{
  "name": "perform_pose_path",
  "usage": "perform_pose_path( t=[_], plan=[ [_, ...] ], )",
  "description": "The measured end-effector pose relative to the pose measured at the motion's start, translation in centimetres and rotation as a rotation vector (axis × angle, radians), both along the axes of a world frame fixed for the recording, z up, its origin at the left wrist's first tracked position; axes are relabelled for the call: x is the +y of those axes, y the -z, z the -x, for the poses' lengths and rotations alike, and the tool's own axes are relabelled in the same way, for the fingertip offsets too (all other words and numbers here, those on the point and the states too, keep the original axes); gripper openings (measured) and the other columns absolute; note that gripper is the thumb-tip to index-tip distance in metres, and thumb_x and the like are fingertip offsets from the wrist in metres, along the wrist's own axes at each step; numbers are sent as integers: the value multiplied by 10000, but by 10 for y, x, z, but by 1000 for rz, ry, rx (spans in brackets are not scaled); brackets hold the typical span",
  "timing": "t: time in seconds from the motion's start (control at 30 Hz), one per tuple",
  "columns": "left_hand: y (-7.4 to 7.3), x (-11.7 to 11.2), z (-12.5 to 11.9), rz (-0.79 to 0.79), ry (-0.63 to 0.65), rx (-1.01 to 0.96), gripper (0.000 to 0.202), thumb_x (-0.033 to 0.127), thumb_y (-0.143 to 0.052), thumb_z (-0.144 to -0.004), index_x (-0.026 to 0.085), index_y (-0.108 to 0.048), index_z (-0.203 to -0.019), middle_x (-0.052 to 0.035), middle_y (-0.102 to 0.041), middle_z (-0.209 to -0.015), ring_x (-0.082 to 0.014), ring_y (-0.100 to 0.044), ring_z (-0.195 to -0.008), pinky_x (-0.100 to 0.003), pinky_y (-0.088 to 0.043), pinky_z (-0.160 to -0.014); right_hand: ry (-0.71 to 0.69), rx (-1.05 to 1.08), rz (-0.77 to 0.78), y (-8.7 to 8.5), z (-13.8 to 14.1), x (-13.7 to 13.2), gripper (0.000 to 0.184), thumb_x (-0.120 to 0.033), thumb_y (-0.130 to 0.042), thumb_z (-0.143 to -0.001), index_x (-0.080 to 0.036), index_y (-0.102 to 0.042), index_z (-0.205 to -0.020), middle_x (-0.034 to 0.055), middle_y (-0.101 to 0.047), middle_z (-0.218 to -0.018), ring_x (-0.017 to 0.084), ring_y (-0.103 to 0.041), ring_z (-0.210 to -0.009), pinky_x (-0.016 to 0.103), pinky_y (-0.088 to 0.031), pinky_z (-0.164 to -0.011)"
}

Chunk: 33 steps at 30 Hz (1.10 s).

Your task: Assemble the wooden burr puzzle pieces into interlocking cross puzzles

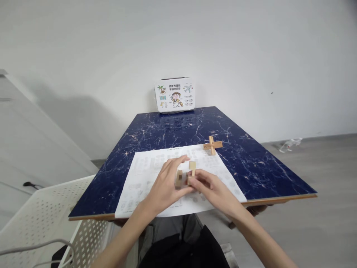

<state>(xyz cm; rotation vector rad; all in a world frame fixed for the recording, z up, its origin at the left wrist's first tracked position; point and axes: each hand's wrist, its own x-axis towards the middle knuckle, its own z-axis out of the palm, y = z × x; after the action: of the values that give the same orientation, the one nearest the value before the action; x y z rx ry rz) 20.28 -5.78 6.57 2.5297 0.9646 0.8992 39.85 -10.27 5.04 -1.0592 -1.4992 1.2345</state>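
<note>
- Clock directions are read from the person's seat, centred on the hands; twelve points straight ahead to the wall.
- A blue marble-patterned desk (173,130) carries a white printed sheet (230,182), which lies near the person's edge under both hands.
- The right hand (208,186), on the three-to-four o'clock side, has its thumb and fingers closed on a pale wooden piece (192,165) at the centre of the clock. Its squarish top end rises above the fingers.
- The left hand (167,176), on the nine o'clock side, arches in a C shape, thumb and forefinger well apart. The thumb reaches over, close to the right thumb.
- Inside that arch is a wooden block (179,179) with a dark notch, just left of the pale piece. I cannot tell whether the left fingers grip it.
- Between one and two o'clock, a wooden cross (212,145) made of crossed bars lies over the sheet's far right corner.
- At twelve o'clock, a white cartoon-printed box (175,95) stands at the desk's far edge, before the wall.
- Between eight and nine o'clock, beside the desk, is a white perforated basket (41,208).
</note>
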Motion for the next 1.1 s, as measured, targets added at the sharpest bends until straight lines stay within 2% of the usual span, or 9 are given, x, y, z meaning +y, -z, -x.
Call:
perform_pose_path(
  t=[0.1, 0.17, 0.33, 0.5, 0.67, 0.8, 0.93, 1.0, 1.1],
  plan=[
    [11, 6, -2, 60, -32, 62, 935, 591, -854, -727, 290, -403, -1490, -126, -527, -1473, -366, -447, -1397, -554, -415, -1137, 87, 1, -10, 9, -16, 6, 398, -580, -534, -997, -221, -650, -1121, 64, -707, -985, 212, -641, -851, 323, -512, -766],
    [19, 10, -4, 62, -19, 131, 918, 657, -849, -684, 270, -488, -1434, -134, -549, -1447, -399, -428, -1397, -591, -391, -1138, 130, -26, -22, 14, -26, 9, 415, -598, -523, -992, -221, -652, -1109, 63, -685, -951, 209, -609, -804, 325, -503, -734],
    [30, 14, -12, 74, -27, 191, 656, 577, -850, -739, 247, -629, -1261, -108, -654, -1334, -416, -386, -1436, -624, -330, -1166, 179, -50, 7, 23, -35, 13, 436, -633, -523, -969, -220, -660, -952, 58, -653, -906, 206, -576, -778, 317, -484, -711],
    [21, 11, -14, 185, 7, 73, 620, 372, -833, -802, 289, -550, -1346, -73, -636, -1364, -328, -543, -1332, -490, -475, -1089, 172, -36, -9, 28, -35, 13, 409, -607, -537, -978, -215, -654, -988, 30, -613, -839, 193, -557, -740, 316, -475, -721],
    [7, 9, -11, 174, 24, -29, 572, 345, -793, -841, 290, -535, -1349, -71, -603, -1309, -271, -604, -1205, -408, -528, -1015, 168, -44, -37, 33, -37, 12, 439, -605, -493, -1004, -208, -650, -1106, 5, -570, -797, 186, -540, -716, 313, -460, -707],
    [3, 11, -8, 181, 33, -15, 604, 416, -780, -856, 298, -530, -1393, -77, -595, -1284, -268, -610, -1169, -420, -528, -1017, 166, -48, -39, 34, -39, 11, 471, -628, -458, -1009, -212, -635, -1141, -8, -531, -770, 187, -521, -693, 313, -450, -699],
    [6, 13, -2, 132, -19, 39, 707, 493, -795, -825, 292, -495, -1434, -87, -619, -1308, -303, -602, -1190, -461, -506, -1023, 156, -49, -59, 31, -40, 10, 461, -627, -446, -1016, -220, -640, -1109, -7, -521, -756, 186, -516, -683, 314, -450, -696],
    [9, 14, 2, 104, -75, 67, 714, 526, -812, -798, 280, -507, -1395, -88, -640, -1280, -317, -607, -1170, -476, -505, -996, 156, -54, -61, 30, -40, 10, 452, -631, -446, -1013, -225, -642, -1049, -1, -530, -754, 188, -517, -683, 315, -452, -698],
    [11, 18, 12, 63, -119, 75, 621, 523, -817, -793, 269, -549, -1292, -75, -657, -1189, -304, -624, -1101, -471, -502, -970, 168, -54, -50, 30, -39, 11, 463, -654, -449, -1001, -229, -631, -992, 6, -547, -760, 192, -522, -680, 317, -451, -690]
  ],
)
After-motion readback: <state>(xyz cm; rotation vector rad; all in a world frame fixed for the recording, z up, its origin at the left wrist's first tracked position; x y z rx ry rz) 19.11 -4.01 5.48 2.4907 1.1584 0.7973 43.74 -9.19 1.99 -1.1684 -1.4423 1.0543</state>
